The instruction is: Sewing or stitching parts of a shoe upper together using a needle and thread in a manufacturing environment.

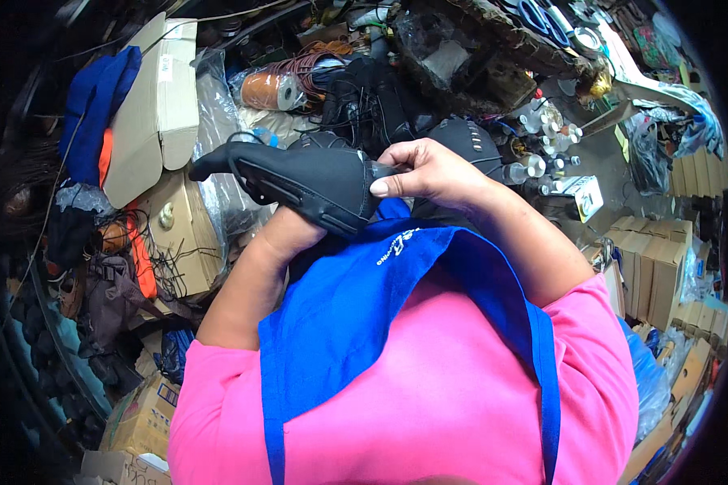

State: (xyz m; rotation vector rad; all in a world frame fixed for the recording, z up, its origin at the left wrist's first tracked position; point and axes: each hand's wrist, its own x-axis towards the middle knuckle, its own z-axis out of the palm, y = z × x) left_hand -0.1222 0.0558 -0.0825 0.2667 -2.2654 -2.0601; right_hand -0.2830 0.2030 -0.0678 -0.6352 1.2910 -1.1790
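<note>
A black shoe upper with stitched seams and a lace loop lies across the middle, its narrow end pointing left. My left hand reaches in under it and holds it up from below; the black material hides its fingers. At the right end of the upper, my right hand pinches the edge between thumb and bent fingers. A small greyish, translucent piece shows beside those fingers, too unclear to name. Behind my hands sits another black upper with light stitches along its top.
Black laced footwear and an orange thread spool lie beyond my hands. Several small bottles stand at the right. A flattened cardboard box is at the left, with stacked cartons at the right. A blue apron hangs over my chest.
</note>
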